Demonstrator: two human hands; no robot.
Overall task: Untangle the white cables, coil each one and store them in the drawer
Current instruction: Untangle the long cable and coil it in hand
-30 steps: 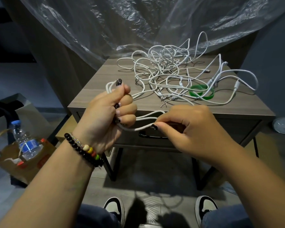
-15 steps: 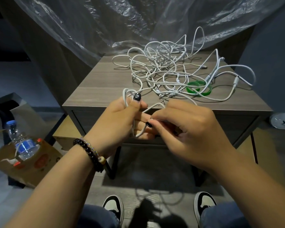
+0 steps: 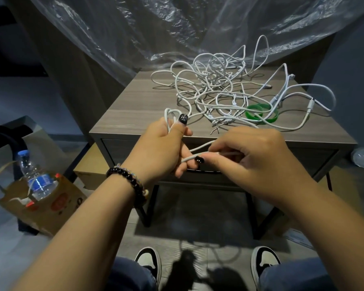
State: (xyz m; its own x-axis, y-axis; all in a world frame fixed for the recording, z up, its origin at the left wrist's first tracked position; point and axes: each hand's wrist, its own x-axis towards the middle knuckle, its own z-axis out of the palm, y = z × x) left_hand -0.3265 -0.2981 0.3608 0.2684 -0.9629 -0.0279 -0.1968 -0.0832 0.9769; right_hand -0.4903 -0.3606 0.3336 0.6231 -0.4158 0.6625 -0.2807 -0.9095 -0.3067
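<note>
Left hand [image 3: 160, 148]: grips folded loops of white cable [image 3: 200, 147]; right hand [image 3: 254, 160]: pinches same cable's strand; cable tangle [image 3: 225, 91]: on table [image 3: 135, 106].

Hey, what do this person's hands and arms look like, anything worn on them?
Both forearms are bare, with no sleeves in view. The left hand has a bracelet of dark round beads at the wrist, with a few paler beads at one end. The nails are painted black; the left thumbnail carries a pale sparkly pattern. The right hand wears nothing at the wrist.
</note>
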